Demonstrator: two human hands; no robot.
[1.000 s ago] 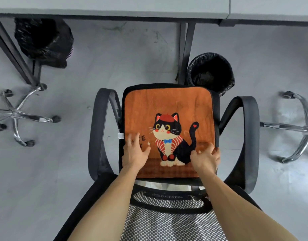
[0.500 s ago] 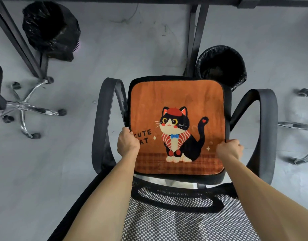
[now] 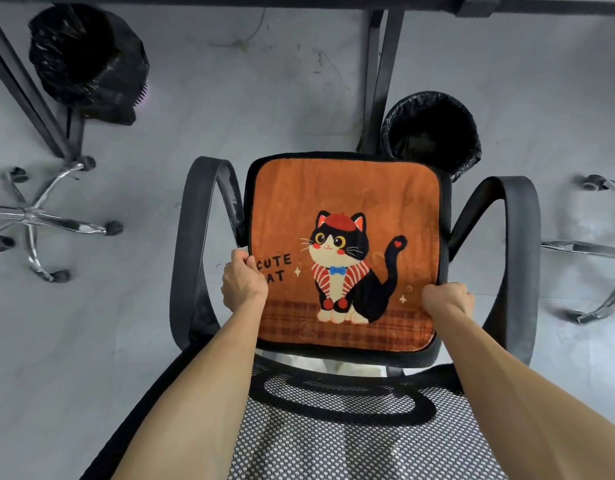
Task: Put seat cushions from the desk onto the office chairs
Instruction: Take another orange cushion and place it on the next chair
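Note:
An orange seat cushion (image 3: pixel 344 202) with a cartoon cat and the words "CUTE CAT" lies flat on the seat of a black office chair (image 3: pixel 514 237), between its two armrests. My left hand (image 3: pixel 243 284) grips the cushion's left edge, fingers curled round it. At the right edge, near the rear corner, my right hand (image 3: pixel 448 299) grips the cushion the same way. The chair's mesh backrest (image 3: pixel 334 427) fills the bottom of the view, under my forearms.
Two bins lined with black bags stand on the grey floor: one (image 3: pixel 432 133) just beyond the chair, one (image 3: pixel 87 60) at the top left. Dark desk legs (image 3: pixel 379 81) rise behind the chair. Chrome chair bases sit at the left (image 3: pixel 32 216) and right (image 3: pixel 597 251).
My hands went from lying flat on top of the cushion to gripping its left and right edges. The view has drawn closer to the chair.

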